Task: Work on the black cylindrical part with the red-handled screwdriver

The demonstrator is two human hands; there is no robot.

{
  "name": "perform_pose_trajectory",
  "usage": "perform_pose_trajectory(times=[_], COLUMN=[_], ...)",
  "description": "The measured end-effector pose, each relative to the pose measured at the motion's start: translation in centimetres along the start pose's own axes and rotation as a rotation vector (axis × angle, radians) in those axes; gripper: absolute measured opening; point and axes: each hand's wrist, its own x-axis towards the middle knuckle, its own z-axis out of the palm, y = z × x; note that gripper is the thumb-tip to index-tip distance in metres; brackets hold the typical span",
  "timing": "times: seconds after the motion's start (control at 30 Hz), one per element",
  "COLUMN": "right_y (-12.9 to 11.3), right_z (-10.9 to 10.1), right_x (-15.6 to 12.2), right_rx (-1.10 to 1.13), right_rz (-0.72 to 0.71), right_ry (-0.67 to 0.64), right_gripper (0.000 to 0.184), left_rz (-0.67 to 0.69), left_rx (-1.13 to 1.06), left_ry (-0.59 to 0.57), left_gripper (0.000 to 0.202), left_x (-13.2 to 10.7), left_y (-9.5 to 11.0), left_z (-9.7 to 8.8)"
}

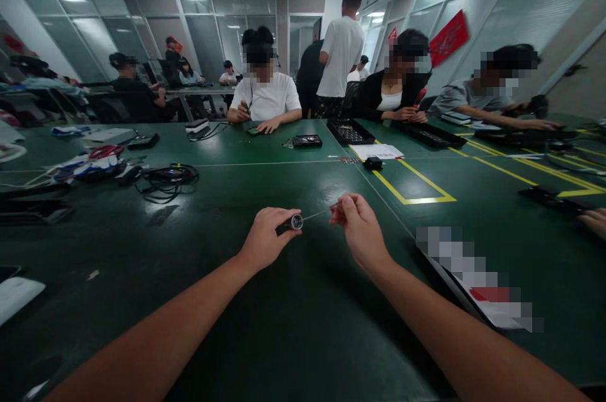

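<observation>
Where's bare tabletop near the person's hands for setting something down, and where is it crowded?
The table looks bare between the forearms and between the left hand and the black cables. It's crowded around those cables and the heap left of them.

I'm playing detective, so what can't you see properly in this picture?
All in the head view:
Round part: its side is partly covered by the left hand.
Thin rod: one end is hidden by fingers of the right hand.
Paper at right: its print is blurred into squares.
White thing at left: cut off by the picture's edge.
</observation>
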Motion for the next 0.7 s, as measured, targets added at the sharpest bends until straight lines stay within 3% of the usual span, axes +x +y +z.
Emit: perform_pose_trajectory(times=[0.37, 0.53, 0.7], right_y=[-1.4, -1.9, -1.7], right_z=[0.1, -0.1, -0.3], right_x=[-1.3, -1.8, -1.9], right_rx=[-0.189, -0.279, -0.296], right_rz=[-0.145, -0.180, -0.240], right_ry=[-0.101, -0.096, -0.120], right_gripper=[0.025, 0.034, 0.023], left_rz=[-0.001, -0.006, -0.045], left_rx=[0.010, -0.008, -0.030], left_ry=[-0.015, -0.020, 0.002], left_gripper=[0.040, 0.040, 0.041], left_x=[-0.2, -0.2, -0.2], left_y=[0.2, 0.0, -0.1], left_z=[0.1, 0.3, 0.2])
